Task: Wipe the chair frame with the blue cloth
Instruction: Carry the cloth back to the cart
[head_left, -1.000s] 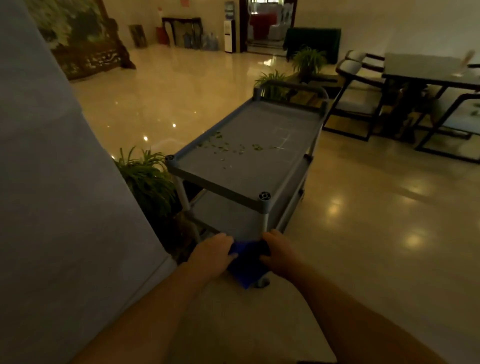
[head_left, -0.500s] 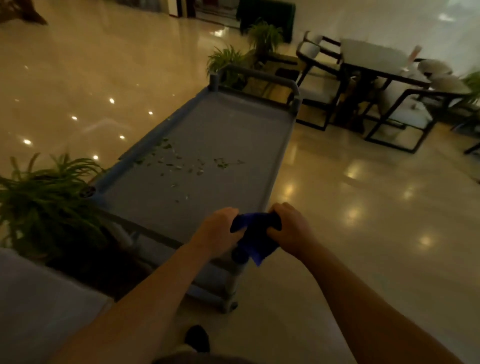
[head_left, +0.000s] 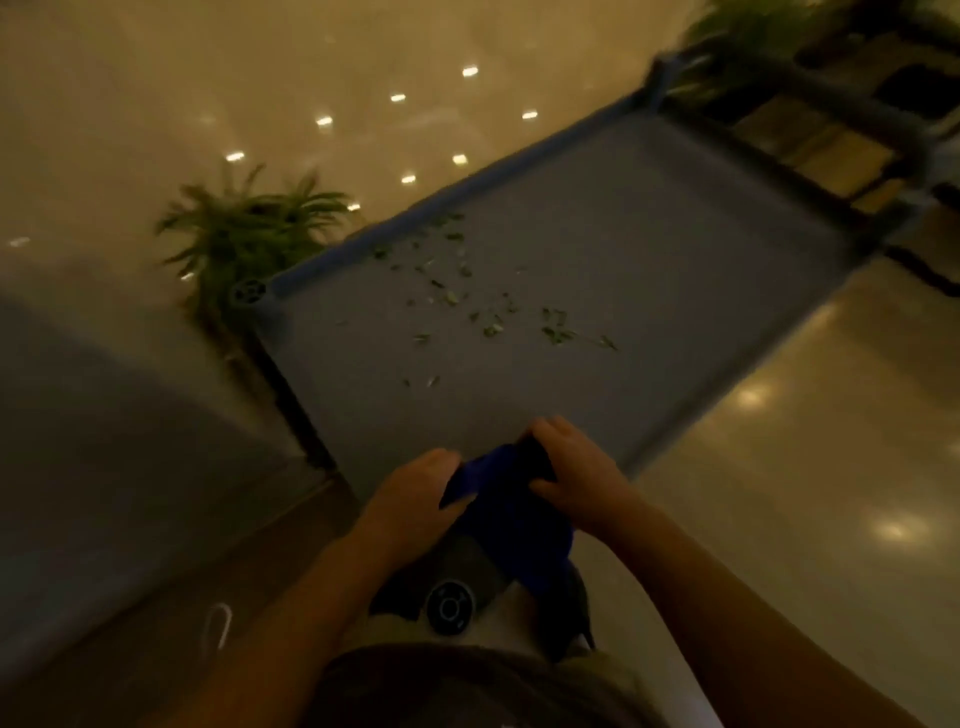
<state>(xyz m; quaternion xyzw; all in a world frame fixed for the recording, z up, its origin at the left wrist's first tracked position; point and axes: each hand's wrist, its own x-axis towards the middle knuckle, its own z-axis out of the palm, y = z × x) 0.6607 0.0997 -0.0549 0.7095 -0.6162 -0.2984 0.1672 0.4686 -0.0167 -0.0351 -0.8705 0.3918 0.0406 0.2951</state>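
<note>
Your left hand (head_left: 415, 499) and right hand (head_left: 576, 475) both grip the cloth (head_left: 511, 525), which is bunched between them at the near edge of the cart (head_left: 649, 249). The left fingers (head_left: 441, 467) curl over the cloth's left end; the right fingers (head_left: 545, 434) close over its upper end, with the thumb pressed into the fold. Most fingertips are buried in the fabric, so you cannot tell how tightly they pinch. The cloth's lower part hangs below your hands and fades into shadow near a dark shape you cannot make out. Just below the left fingers sits a round cap (head_left: 450, 607) on the cart's near corner post. Beyond your fingers, leaf bits (head_left: 493, 312) lie scattered on the cart's grey surface. A plant (head_left: 244, 234) stands past the cart's left corner, blurred. The far handle is smeared by motion, and the top right is too dark to read. No chair frame can be made out.
</note>
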